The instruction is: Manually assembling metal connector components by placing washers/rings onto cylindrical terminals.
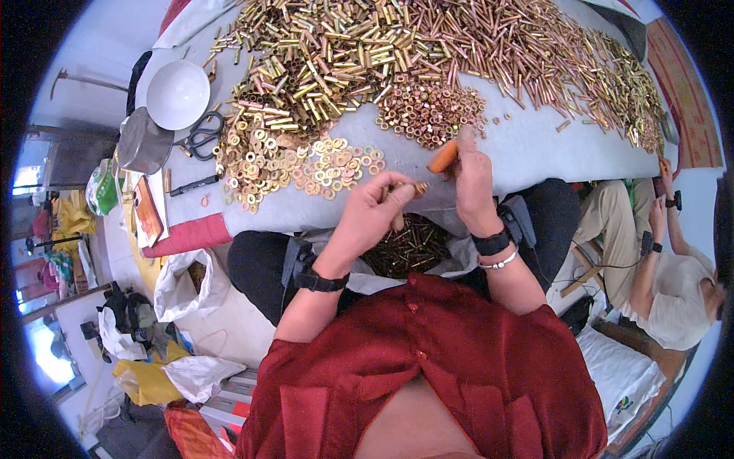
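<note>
My left hand (372, 210) is closed in a pinch, with a small brass-coloured metal fastener (419, 187) at its fingertips, pointing toward my right hand. Close by, my right hand (475, 183) is curled with the thumb up. An orange sleeve-like piece (443, 157) shows at its fingers, perhaps a finger cover; whether anything else is in the grip is hidden. Both hands are over the table's near edge, above a white bag (459, 264) in my lap holding dark metal fasteners (409, 249). Ahead lie a pile of nuts (428, 111) and a pile of flat washers (298, 164).
Brass-coloured tubes (329, 61) and thin rods (527, 46) heap across the grey table (535, 157). At the left are a white bowl (177, 93), a metal container (144, 141), black scissors (202, 136) and a black pen (193, 186). Another person (677, 298) sits at the right.
</note>
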`<state>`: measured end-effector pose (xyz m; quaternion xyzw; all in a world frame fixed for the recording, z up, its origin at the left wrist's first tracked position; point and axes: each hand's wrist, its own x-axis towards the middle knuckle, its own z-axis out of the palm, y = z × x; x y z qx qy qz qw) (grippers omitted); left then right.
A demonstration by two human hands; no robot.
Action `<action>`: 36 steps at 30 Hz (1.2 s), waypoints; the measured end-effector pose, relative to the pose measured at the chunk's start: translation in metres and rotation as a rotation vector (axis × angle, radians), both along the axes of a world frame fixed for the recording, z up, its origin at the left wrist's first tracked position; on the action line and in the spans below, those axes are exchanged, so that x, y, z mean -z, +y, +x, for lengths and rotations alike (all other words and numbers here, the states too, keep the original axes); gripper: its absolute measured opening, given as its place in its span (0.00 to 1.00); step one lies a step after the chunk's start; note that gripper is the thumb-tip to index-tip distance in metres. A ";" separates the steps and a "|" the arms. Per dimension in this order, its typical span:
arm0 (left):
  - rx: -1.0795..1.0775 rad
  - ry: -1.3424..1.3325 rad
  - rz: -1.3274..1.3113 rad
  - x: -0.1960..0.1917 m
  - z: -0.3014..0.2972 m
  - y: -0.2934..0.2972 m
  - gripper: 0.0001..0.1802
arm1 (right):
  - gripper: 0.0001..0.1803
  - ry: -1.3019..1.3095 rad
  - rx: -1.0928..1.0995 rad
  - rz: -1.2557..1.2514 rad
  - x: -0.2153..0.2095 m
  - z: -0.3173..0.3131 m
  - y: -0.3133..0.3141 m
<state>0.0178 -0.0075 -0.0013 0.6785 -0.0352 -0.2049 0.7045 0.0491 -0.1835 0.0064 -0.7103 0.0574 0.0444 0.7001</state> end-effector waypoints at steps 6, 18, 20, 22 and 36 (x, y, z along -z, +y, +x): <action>0.034 0.261 -0.083 -0.022 -0.001 0.003 0.13 | 0.19 -0.224 -0.051 -0.152 -0.019 -0.003 0.010; -0.140 0.455 -0.536 -0.006 -0.001 0.012 0.15 | 0.37 -0.770 -0.674 -0.620 -0.023 -0.016 0.037; -0.117 0.422 -0.551 -0.006 -0.001 0.014 0.18 | 0.36 -0.770 -0.692 -0.595 -0.022 -0.013 0.035; -0.126 0.467 -0.570 -0.007 0.000 0.016 0.20 | 0.35 -0.764 -0.684 -0.607 -0.022 -0.011 0.035; -0.500 0.182 -0.451 -0.013 0.011 0.032 0.12 | 0.09 -0.761 -0.240 -0.697 0.007 0.081 0.095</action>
